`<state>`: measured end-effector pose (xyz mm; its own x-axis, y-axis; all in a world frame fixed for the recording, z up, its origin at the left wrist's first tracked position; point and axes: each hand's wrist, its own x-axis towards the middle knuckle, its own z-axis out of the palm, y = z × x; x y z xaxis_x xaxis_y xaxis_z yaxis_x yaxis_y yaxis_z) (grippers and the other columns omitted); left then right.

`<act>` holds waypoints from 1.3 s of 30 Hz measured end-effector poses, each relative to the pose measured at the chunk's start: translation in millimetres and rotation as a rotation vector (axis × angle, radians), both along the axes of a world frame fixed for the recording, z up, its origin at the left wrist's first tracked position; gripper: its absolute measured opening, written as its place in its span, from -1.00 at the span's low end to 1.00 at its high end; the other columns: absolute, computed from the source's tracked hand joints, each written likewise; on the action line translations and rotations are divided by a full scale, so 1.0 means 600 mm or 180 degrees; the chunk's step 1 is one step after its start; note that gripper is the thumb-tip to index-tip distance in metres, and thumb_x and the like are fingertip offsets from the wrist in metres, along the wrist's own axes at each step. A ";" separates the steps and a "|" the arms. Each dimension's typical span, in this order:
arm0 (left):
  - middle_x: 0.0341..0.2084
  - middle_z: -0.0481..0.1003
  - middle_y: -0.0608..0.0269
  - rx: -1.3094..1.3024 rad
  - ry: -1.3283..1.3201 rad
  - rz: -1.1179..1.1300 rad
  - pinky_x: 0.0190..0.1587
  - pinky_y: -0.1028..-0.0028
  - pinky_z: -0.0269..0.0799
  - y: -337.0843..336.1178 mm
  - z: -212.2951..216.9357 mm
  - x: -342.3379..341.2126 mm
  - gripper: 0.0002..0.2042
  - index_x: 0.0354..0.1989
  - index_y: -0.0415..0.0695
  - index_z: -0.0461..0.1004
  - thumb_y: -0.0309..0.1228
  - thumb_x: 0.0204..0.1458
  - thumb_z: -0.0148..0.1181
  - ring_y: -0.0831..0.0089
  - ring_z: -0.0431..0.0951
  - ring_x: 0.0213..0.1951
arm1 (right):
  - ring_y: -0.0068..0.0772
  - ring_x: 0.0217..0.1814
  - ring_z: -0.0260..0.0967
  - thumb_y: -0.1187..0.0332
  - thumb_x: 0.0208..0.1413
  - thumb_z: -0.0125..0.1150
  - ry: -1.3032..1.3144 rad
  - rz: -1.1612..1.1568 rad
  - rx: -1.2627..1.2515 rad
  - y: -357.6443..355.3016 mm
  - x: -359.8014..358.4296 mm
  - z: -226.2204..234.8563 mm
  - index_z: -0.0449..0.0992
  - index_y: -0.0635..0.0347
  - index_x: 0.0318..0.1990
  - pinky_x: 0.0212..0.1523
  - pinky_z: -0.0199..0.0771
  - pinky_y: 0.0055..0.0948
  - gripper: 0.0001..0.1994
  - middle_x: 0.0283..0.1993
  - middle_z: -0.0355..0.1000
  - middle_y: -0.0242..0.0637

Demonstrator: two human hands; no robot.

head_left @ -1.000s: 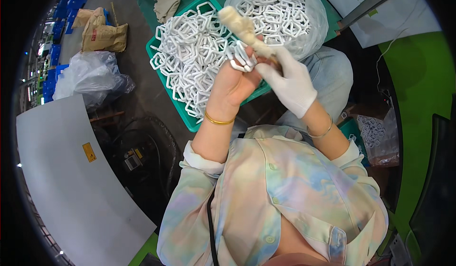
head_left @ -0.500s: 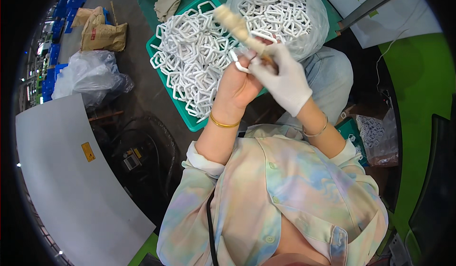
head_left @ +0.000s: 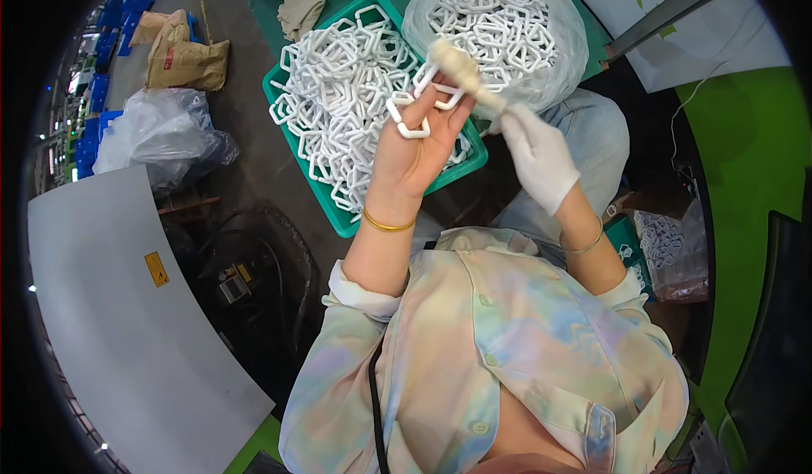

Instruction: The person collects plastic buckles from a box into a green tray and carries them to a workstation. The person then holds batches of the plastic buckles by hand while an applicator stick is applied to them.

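My bare left hand, with a gold bangle at the wrist, holds a few white angular plastic links between its thumb and fingers. My right hand wears a white glove and grips the lower end of a cream, knobbly stick-like tool. The tool's thick head points up and left, over the links in my left hand; its exact kind is hard to make out. Under and behind my left hand stands a green crate heaped with white links. A clear plastic bag full of similar links lies beyond my right hand.
A beige cloth lies beyond the crate. At left are a brown paper sack, crumpled clear plastic and a large grey panel. A box of small links and a small green tray sit at lower right.
My right hand has drawn away from my left, down and right, with the tool. My left fingers have spread somewhat, and the links in them show more fully.
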<state>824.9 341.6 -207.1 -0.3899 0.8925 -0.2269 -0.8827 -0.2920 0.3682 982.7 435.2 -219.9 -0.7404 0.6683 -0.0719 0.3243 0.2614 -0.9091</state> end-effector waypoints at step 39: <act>0.18 0.27 0.05 -0.2129 0.7902 -0.0953 0.12 -0.03 0.27 0.237 -0.108 -0.049 -0.36 0.17 0.02 0.40 0.02 -0.12 0.31 -0.02 0.27 0.18 | -0.26 -0.12 0.47 0.01 -0.06 0.35 0.0019 -0.1724 -0.0058 0.226 0.034 -0.152 0.37 0.47 0.10 -0.08 0.41 -0.36 -0.28 -0.12 0.50 -0.01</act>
